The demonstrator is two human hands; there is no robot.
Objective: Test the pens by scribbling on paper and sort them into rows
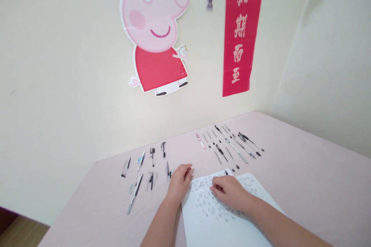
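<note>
White sheets of paper (199, 224) with many small dark written marks lie on the table in front of me. My right hand (232, 192) rests over the marked part, fingers curled and closed; whatever they hold, if anything, is hidden. Just behind its knuckles a small black piece (227, 172) shows at the paper's far edge. At the sheet's left edge is my left hand (180, 180), its fingers bent inward and closed, their grasp out of sight. Right behind that hand lies a dark pen part (167, 169).
Several taken-apart pens lie to the left, including a long grey-and-black pen (135, 195). Behind the paper, rows of refills and pen barrels (237, 149) sit beside a pink pen (200, 141). The pink-covered table (319, 185) meets a wall with a pig cutout (158, 67) and a red banner (242, 46).
</note>
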